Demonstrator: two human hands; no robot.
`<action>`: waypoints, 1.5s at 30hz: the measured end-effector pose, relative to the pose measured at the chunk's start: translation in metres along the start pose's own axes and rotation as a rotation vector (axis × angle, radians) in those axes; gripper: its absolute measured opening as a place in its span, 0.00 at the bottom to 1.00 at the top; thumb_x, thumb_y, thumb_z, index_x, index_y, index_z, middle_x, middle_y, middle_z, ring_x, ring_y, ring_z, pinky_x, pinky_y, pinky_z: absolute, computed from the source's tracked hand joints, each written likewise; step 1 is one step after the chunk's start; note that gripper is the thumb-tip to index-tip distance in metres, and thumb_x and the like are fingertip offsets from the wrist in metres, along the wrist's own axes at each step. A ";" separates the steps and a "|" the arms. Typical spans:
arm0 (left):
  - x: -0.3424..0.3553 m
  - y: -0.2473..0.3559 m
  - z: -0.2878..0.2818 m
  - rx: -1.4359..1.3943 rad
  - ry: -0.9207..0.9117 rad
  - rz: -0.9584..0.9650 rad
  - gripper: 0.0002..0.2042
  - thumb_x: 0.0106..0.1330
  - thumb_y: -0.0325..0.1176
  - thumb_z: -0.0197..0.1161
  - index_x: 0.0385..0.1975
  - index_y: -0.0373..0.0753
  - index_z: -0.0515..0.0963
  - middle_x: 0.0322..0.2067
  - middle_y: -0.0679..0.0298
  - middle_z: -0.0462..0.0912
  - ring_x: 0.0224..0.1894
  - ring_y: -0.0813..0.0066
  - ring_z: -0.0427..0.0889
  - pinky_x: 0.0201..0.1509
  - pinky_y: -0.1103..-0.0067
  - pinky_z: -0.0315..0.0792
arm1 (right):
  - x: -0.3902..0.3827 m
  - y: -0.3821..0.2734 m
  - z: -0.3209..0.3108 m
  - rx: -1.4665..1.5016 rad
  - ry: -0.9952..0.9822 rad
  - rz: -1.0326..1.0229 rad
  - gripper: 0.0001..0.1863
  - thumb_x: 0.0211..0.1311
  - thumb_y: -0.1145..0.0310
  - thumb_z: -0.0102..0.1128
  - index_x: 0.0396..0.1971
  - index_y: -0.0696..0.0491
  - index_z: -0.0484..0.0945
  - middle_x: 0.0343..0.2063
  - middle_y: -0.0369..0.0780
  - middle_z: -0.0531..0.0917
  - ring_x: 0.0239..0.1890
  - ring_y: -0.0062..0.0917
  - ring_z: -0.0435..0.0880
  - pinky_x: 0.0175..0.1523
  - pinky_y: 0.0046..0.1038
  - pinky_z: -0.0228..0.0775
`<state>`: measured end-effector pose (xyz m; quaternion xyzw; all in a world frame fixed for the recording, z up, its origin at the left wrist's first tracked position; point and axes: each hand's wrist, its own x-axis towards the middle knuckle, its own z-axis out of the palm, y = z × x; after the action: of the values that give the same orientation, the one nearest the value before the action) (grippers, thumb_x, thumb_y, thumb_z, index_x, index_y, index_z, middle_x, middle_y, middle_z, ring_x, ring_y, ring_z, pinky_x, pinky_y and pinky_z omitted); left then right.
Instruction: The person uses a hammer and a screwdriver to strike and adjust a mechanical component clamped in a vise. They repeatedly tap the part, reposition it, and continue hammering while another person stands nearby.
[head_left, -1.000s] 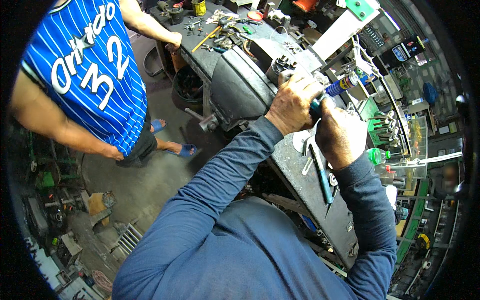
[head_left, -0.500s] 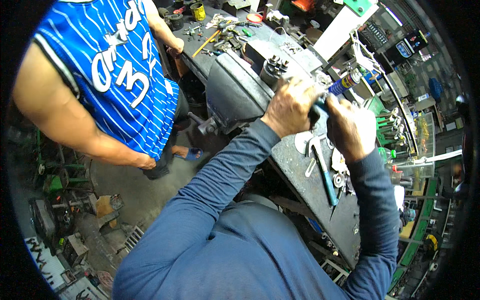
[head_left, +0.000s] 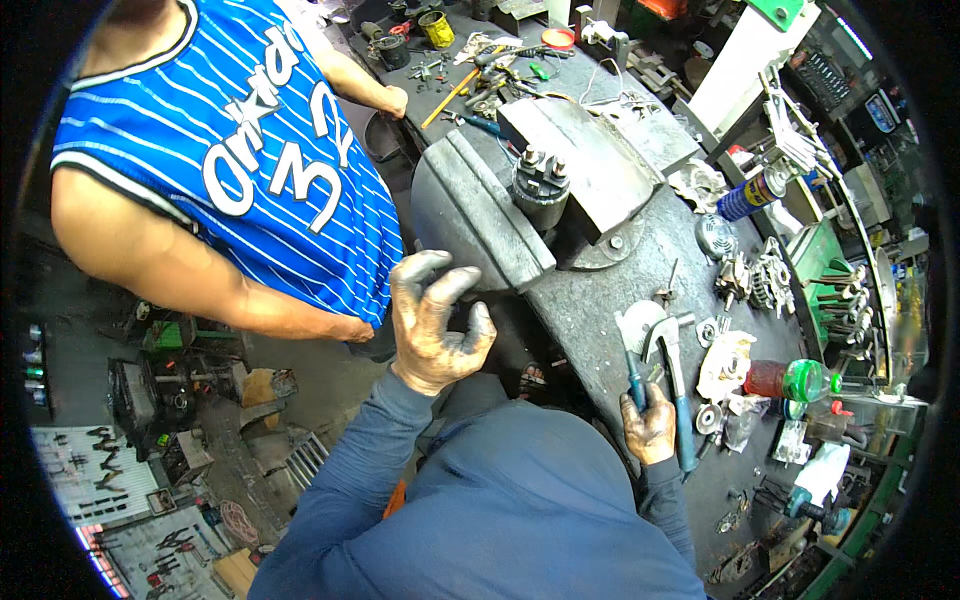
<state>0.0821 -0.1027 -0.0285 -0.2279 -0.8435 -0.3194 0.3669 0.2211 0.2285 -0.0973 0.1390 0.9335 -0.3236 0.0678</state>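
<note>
My left hand, black with grease, hangs in the air with its fingers spread and curled, holding nothing, just in front of the big grey bench vise. A dark cylindrical part with studs on top sits in the vise jaws. My right hand rests at the near edge of the metal workbench, shut on a blue-handled tool that points away from me. A blue-handled wrench lies on the bench right beside that hand.
A person in a blue striped jersey stands close on the left, one hand on the bench's far end. A spray can, a red and green bottle, small metal parts and hand tools litter the bench. A yellow cup stands far back.
Both hands were together on a tool at the part in the vise. My left hand has come off and pulled back, open. My right hand has dropped to the bench edge with the tool.
</note>
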 end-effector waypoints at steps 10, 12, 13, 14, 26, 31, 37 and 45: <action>0.051 -0.022 0.041 -0.256 0.066 -0.156 0.22 0.58 0.29 0.67 0.53 0.35 0.72 0.54 0.50 0.73 0.58 0.58 0.72 0.66 0.64 0.66 | 0.050 -0.010 -0.021 -0.130 0.001 -0.059 0.13 0.63 0.64 0.70 0.39 0.56 0.80 0.24 0.52 0.83 0.28 0.53 0.84 0.33 0.46 0.74; 0.040 -0.029 0.048 -0.359 0.141 -0.214 0.21 0.55 0.32 0.69 0.48 0.35 0.73 0.52 0.49 0.75 0.54 0.54 0.75 0.60 0.61 0.71 | 0.053 -0.016 -0.021 -0.108 0.022 -0.046 0.13 0.63 0.64 0.70 0.39 0.57 0.80 0.24 0.53 0.82 0.29 0.54 0.84 0.33 0.46 0.74; 0.046 -0.029 0.042 -0.334 0.043 -0.183 0.21 0.56 0.33 0.69 0.48 0.37 0.71 0.53 0.49 0.74 0.54 0.55 0.74 0.60 0.61 0.71 | 0.054 -0.016 -0.017 -0.097 0.037 -0.029 0.13 0.63 0.64 0.70 0.39 0.57 0.80 0.24 0.53 0.82 0.29 0.54 0.84 0.33 0.46 0.73; 0.048 -0.032 0.041 -0.327 0.012 -0.148 0.21 0.56 0.34 0.69 0.49 0.39 0.72 0.53 0.51 0.73 0.54 0.56 0.74 0.59 0.61 0.72 | 0.055 -0.017 -0.013 -0.084 0.056 -0.020 0.13 0.64 0.64 0.69 0.39 0.57 0.80 0.24 0.53 0.82 0.29 0.54 0.84 0.33 0.46 0.73; 0.067 -0.050 0.046 -0.338 -0.146 -0.075 0.19 0.59 0.43 0.68 0.49 0.44 0.83 0.57 0.50 0.76 0.54 0.54 0.76 0.58 0.59 0.69 | 0.056 -0.043 0.009 -0.171 0.100 0.103 0.14 0.63 0.66 0.72 0.40 0.60 0.80 0.24 0.54 0.83 0.28 0.55 0.83 0.34 0.47 0.72; 0.071 -0.052 0.057 -0.345 -0.136 -0.050 0.21 0.57 0.49 0.70 0.49 0.47 0.86 0.60 0.48 0.75 0.56 0.52 0.74 0.61 0.59 0.65 | 0.056 -0.055 0.011 -0.125 0.178 0.115 0.14 0.63 0.64 0.71 0.40 0.57 0.80 0.25 0.54 0.83 0.30 0.53 0.84 0.35 0.47 0.73; 0.079 -0.043 0.047 -0.226 -0.267 0.014 0.27 0.52 0.50 0.73 0.54 0.49 0.87 0.68 0.45 0.67 0.66 0.49 0.67 0.70 0.57 0.60 | 0.041 -0.055 0.028 -0.134 0.201 0.107 0.16 0.61 0.58 0.72 0.34 0.54 0.77 0.23 0.53 0.83 0.29 0.54 0.85 0.34 0.49 0.73; 0.095 -0.021 0.048 -0.114 -0.462 0.044 0.27 0.52 0.49 0.73 0.56 0.57 0.87 0.74 0.40 0.58 0.74 0.43 0.60 0.75 0.54 0.52 | 0.037 -0.067 0.037 -0.138 0.097 0.011 0.14 0.63 0.59 0.69 0.41 0.53 0.80 0.28 0.50 0.86 0.34 0.50 0.88 0.40 0.48 0.77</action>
<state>-0.0133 -0.0693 0.0115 -0.3336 -0.8804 -0.2980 0.1575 0.1672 0.1626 -0.0948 0.1548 0.9550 -0.2509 0.0337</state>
